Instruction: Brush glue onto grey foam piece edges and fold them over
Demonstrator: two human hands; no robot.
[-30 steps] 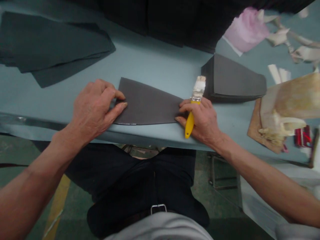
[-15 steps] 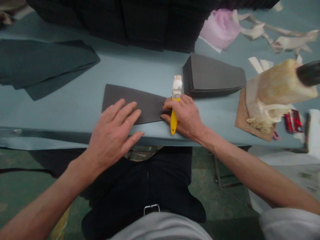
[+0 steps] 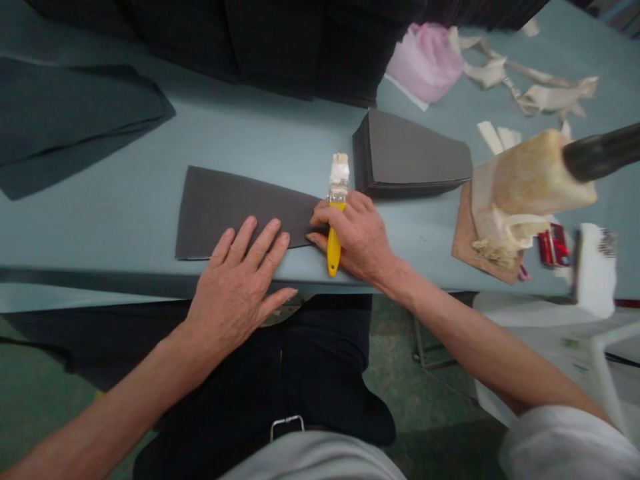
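Observation:
A single dark grey tapered sheet [image 3: 227,207] lies flat near the front edge of the blue-grey table [image 3: 275,143]. My left hand [image 3: 243,283] rests open on its near edge, fingers spread and stretched flat. At the sheet's right end, my right hand [image 3: 357,237] is closed around a brush [image 3: 335,213] with a yellow handle and whitish bristles pointing away from me. Its fingertips also press on the sheet's right end.
A stack of like grey sheets [image 3: 413,157] sits just right of the brush. Farther right a crusted glue pot [image 3: 530,180] stands on a brown board [image 3: 467,237]. Dark cloth [image 3: 65,120] lies at far left; pink material [image 3: 425,60] and pale scraps [image 3: 540,87] at the back.
My left hand let go of the sheet's left end, moved right toward its middle and opened flat on it. The right hand has kept the brush at the sheet's right end.

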